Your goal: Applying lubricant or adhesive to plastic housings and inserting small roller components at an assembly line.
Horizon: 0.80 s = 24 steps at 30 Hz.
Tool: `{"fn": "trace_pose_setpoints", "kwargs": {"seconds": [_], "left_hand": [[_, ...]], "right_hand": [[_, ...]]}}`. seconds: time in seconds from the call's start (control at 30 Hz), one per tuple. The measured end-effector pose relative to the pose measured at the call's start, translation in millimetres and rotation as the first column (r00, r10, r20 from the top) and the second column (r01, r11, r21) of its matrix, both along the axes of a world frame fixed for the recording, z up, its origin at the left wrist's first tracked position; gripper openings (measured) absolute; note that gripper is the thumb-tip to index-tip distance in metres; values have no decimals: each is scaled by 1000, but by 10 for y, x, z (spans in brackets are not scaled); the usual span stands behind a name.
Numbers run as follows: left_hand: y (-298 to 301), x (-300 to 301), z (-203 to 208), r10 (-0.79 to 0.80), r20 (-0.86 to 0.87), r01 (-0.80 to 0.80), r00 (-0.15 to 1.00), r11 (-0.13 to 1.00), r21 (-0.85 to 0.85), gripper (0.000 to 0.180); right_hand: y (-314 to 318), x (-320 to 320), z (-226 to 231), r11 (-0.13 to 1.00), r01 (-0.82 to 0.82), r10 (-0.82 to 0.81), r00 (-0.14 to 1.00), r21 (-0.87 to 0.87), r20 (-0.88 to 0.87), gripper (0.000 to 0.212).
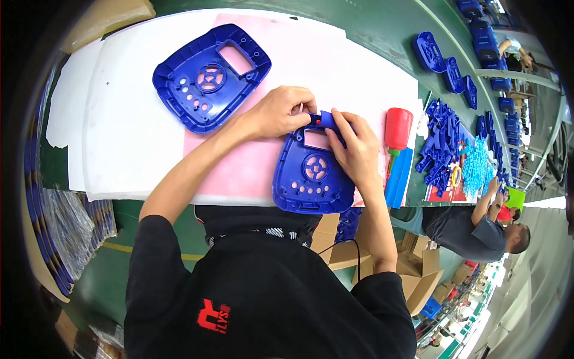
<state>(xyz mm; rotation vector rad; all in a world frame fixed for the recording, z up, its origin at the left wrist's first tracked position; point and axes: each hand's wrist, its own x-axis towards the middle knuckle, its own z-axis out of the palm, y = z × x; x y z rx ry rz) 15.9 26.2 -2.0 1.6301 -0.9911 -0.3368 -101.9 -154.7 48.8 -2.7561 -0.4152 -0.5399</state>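
A blue plastic housing shell (287, 179), open side up, lies at the table's near edge in front of me. It has a rectangular window, a round vent and a row of small holes. At its far end sits a small blue plastic piece (327, 121) with a red spot beside it. My left hand (284, 112) is closed, its fingertips pinched at the shell's far left corner; what lies between them is hidden. My right hand (357, 143) grips the small blue piece between thumb and fingers, touching the shell's right side. A second blue housing shell (176, 75) rests farther left.
Pink sheet (239, 170) covers part of the white table top (131, 131). Right of my hand stands a red-handled tool (399, 128) near a blue strip (399, 179). Piled blue parts (439, 140) and light-blue parts (476, 161) lie beyond, near another seated person (469, 230). Cardboard boxes (412, 275) stand below.
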Motion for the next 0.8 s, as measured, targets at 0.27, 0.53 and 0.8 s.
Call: {"fn": "trace_pose_setpoints", "kwargs": {"seconds": [0.27,0.53,0.8], "left_hand": [[10,19,52,-51,35,51,998,999,8,29],[36,-22,102,-78,135,72,988,996,52,27],[14,-27,46,-45,131,44,990,999,14,26]], "right_hand": [[33,2,-97,999,-30,30,1000,32,6,32],[42,-32,-117,983,24,-21,1000,182,-16,31],[-1,-58,-165,982,48,-43,999,184,-31,34]]}}
